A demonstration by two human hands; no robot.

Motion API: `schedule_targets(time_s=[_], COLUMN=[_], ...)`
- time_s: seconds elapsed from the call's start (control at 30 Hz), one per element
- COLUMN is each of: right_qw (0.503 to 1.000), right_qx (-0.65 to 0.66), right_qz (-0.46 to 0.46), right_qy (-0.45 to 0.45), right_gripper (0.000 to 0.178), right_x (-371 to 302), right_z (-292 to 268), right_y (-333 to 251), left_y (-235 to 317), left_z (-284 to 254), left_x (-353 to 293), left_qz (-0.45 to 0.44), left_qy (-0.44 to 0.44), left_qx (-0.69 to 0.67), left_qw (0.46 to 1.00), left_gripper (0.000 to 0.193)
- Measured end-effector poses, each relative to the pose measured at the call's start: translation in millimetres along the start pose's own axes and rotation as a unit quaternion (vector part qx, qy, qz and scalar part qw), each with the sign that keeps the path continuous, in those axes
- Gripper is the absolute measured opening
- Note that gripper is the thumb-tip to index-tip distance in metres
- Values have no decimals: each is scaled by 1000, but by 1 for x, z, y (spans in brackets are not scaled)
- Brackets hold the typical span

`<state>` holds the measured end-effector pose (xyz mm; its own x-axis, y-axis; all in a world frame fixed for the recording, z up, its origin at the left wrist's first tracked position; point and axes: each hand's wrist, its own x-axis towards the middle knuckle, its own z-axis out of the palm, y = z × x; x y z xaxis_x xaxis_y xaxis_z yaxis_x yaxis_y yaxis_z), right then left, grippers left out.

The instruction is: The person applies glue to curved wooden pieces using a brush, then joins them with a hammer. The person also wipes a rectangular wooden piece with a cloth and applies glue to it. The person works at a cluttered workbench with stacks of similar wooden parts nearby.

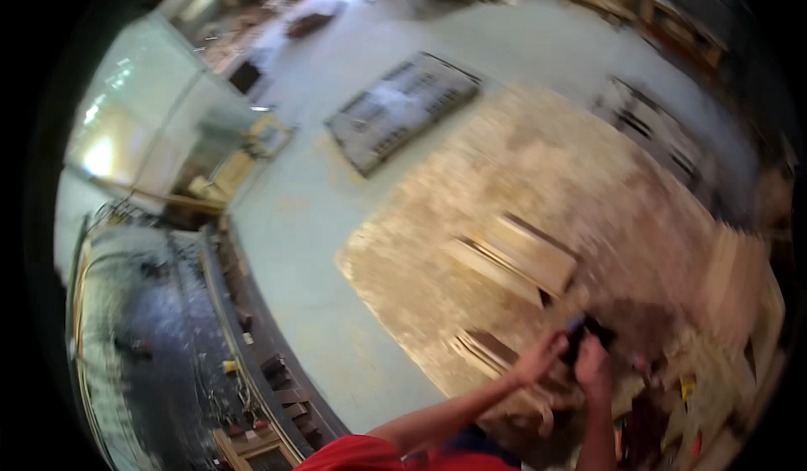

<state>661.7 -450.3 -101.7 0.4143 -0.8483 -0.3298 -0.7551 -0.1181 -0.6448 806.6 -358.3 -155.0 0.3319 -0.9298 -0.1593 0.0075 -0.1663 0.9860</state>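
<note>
Hands meet on a small dark object (pixel 587 330): left hand (pixel 540 360) and right hand (pixel 593 365) both gripping it above blurred wooden boards (pixel 513 261).

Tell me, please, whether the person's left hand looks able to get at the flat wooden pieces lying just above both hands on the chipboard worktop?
Probably yes: the left hand is beside the wooden pieces, with only bare worktop between; however, it seems to share a dark object with the right hand.

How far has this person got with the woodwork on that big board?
Done: wooden strips already lie on the big board. In hand: both the left hand and right hand grip a small dark object, too blurred to identify. How much is left cannot be judged.
</note>
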Motion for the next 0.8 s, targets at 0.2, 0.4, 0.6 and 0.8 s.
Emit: schedule_targets(time_s=[0.2, 0.4, 0.6, 0.8], right_qw=[997, 979, 983, 974], right_qx=[15, 158, 82, -226], right_qz=[-67, -6, -26, 28], right_qy=[29, 128, 159, -6], right_gripper=[41, 20, 16, 18], right_x=[-72, -123, -70, 62], right_z=[-19, -66, -34, 51], right_y=[-60, -32, 9, 56], left_y=[43, 64, 42, 15], left_z=[12, 13, 1, -17], left_x=[-3, -32, -58, -79], left_qz=[-168, -251, -280, -317], left_qy=[-163, -41, -29, -69], left_qx=[-676, -665, -594, -573], left_qw=[698, 702, 754, 752], left_gripper=[52, 46, 34, 33])
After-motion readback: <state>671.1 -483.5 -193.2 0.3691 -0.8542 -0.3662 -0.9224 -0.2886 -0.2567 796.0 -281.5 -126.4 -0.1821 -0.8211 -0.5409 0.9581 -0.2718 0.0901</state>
